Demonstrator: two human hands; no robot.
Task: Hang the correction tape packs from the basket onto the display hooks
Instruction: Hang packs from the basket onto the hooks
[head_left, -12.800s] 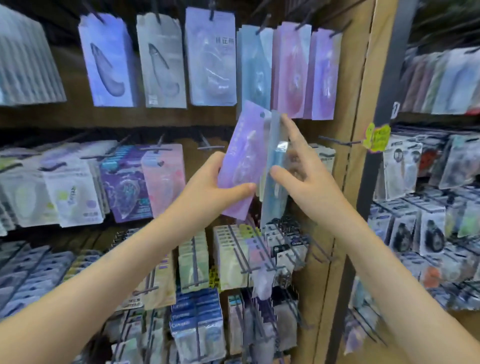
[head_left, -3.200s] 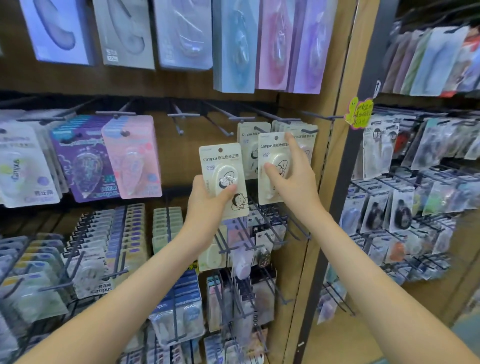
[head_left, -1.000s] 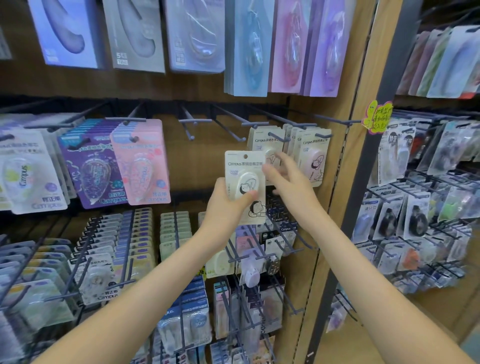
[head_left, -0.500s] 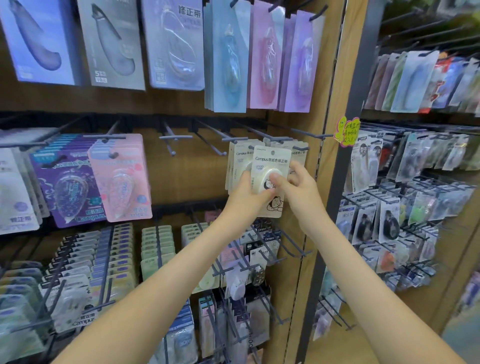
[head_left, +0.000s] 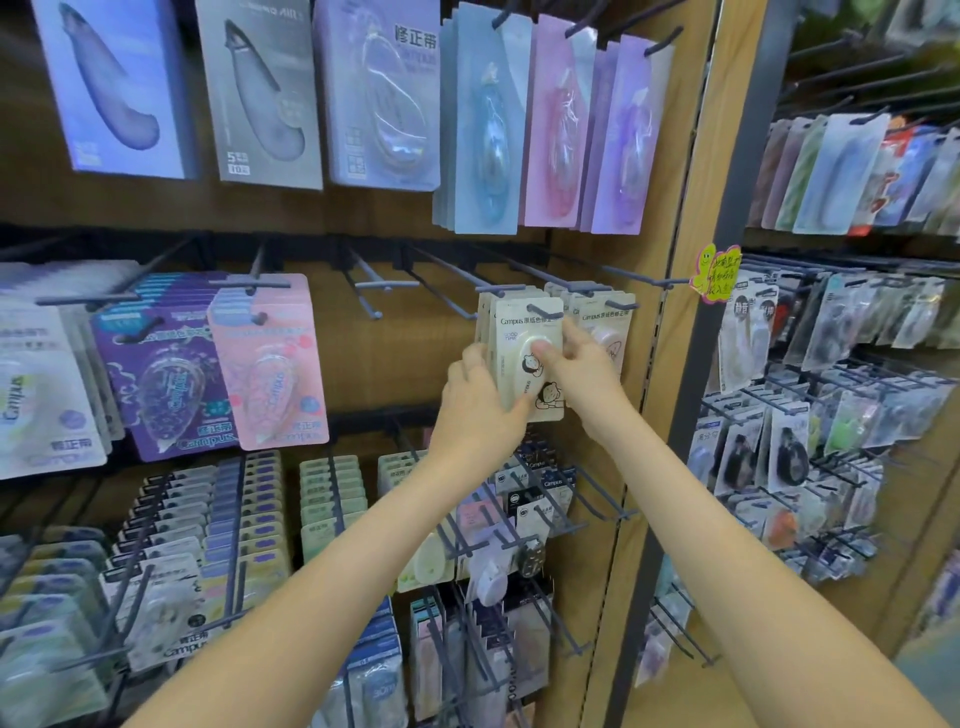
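Note:
A cream correction tape pack (head_left: 519, 332) with a cartoon print hangs at the front of a display hook (head_left: 543, 312) in the middle row, with like packs behind it. My left hand (head_left: 475, 410) grips the pack's lower left edge, thumb on its front. My right hand (head_left: 576, 369) pinches the pack's blister from the right, forefinger reaching up toward the hook. Another stack of cream packs (head_left: 605, 325) hangs just to the right. The basket is out of view.
Bare hooks (head_left: 384, 285) stick out left of the cream packs. Pink (head_left: 267, 364) and purple (head_left: 166, 384) packs hang further left, large packs (head_left: 488, 130) above, small packs on hooks (head_left: 519, 519) below. A wooden upright (head_left: 675, 312) and a second rack (head_left: 831, 364) stand right.
The cream pack moved up and right from in front of the rack onto the hook with the other cream packs. Both hands followed it and still hold it.

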